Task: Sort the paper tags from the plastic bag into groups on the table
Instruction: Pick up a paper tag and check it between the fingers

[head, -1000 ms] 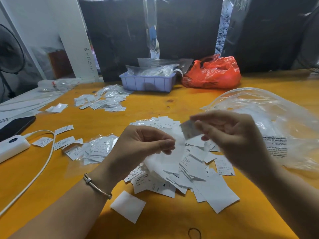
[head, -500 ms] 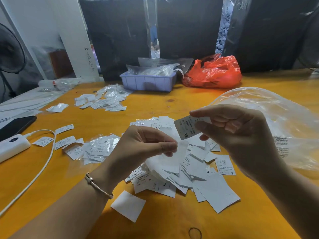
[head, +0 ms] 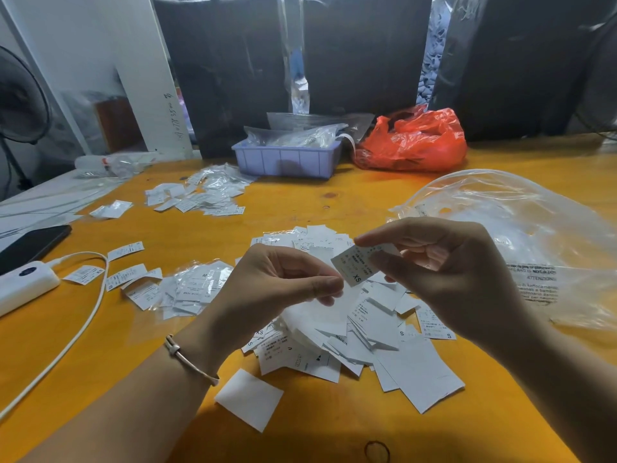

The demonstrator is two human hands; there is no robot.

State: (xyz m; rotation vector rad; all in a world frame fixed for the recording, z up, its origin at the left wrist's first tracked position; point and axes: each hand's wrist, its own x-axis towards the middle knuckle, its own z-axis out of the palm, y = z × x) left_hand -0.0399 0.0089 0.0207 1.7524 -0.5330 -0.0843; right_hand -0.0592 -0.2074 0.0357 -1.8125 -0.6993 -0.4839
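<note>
Small print on XS tag (head: 354,266) too fine to read. Left hand (head: 267,289) covers part of tag pile (head: 360,329). Plastic bag (head: 521,235) at 3 o'clock runs off frame edge; its warning text blurred. Fan (head: 20,98) at 9 o'clock cut off. Phone (head: 31,243) partly out of frame.

An orange table (head: 317,202) is carrying everything; a loose heap of paper tags (head: 360,335) is lying right beneath the fingers (head: 329,283), with one blank slip (head: 248,399) nearer than them; smaller tag groups (head: 187,289) are sitting to their left, another group (head: 203,192) beyond; a clear plastic bag (head: 521,235) is spreading out to their right; a lilac tray (head: 287,160) and red bag (head: 414,142) are resting far behind.
</note>
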